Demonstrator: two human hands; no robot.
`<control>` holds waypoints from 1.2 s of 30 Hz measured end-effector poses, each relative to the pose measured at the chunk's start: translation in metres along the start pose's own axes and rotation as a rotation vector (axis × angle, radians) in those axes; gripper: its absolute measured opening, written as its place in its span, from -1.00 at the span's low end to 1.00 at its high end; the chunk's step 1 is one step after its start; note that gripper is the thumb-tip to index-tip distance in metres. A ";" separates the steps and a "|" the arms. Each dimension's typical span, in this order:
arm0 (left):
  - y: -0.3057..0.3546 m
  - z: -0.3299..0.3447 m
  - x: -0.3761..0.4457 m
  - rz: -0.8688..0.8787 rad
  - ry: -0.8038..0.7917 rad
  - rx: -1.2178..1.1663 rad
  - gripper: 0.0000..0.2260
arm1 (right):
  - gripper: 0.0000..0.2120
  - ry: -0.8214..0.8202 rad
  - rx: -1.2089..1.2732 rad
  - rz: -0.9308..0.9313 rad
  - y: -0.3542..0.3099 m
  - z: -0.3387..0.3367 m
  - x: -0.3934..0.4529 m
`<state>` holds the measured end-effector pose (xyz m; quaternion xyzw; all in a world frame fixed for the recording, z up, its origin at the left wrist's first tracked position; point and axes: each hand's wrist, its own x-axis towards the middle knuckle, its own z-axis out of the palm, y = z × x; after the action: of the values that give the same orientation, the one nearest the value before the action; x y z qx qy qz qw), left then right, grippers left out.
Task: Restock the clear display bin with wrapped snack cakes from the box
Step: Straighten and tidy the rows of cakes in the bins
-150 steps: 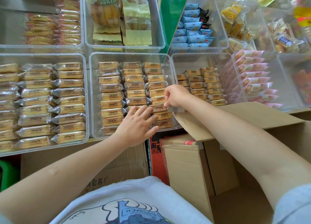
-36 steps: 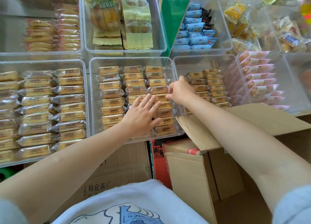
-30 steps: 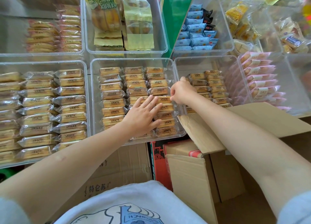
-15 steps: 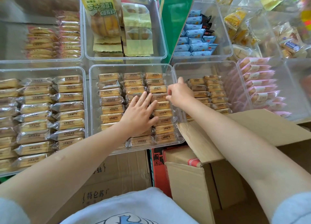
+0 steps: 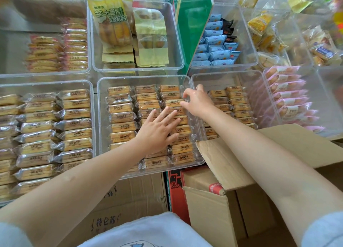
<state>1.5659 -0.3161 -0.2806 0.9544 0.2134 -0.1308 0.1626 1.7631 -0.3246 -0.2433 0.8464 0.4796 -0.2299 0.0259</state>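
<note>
In the clear bin [image 5: 101, 128], the left grip [image 5: 157, 130] lies flat on snack cakes [image 5: 122, 126], and beside it the right grip [image 5: 197, 103] pinches one.

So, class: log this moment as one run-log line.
left hand: flat on cakes | right hand: fingers curled at right row | bin: three rows | box: open

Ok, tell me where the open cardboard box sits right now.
In the head view the cardboard box sits at lower right, under the right forearm, its flap just below the middle clear bin.
</note>
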 end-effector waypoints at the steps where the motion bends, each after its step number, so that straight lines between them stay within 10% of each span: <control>1: 0.002 -0.002 0.003 -0.014 0.000 -0.009 -0.43 | -0.78 0.003 -0.014 0.014 -0.001 0.001 0.001; 18: 0.000 -0.011 0.025 0.160 -0.039 0.185 -0.33 | -0.77 0.068 0.009 0.023 -0.006 0.004 0.033; 36: -0.035 0.015 0.038 -0.052 0.129 0.047 -0.27 | -0.82 0.287 0.081 -0.107 -0.002 0.026 0.032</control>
<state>1.5809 -0.2777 -0.3151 0.9585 0.2450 -0.0783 0.1228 1.7655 -0.3049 -0.2796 0.8441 0.5133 -0.1268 -0.0892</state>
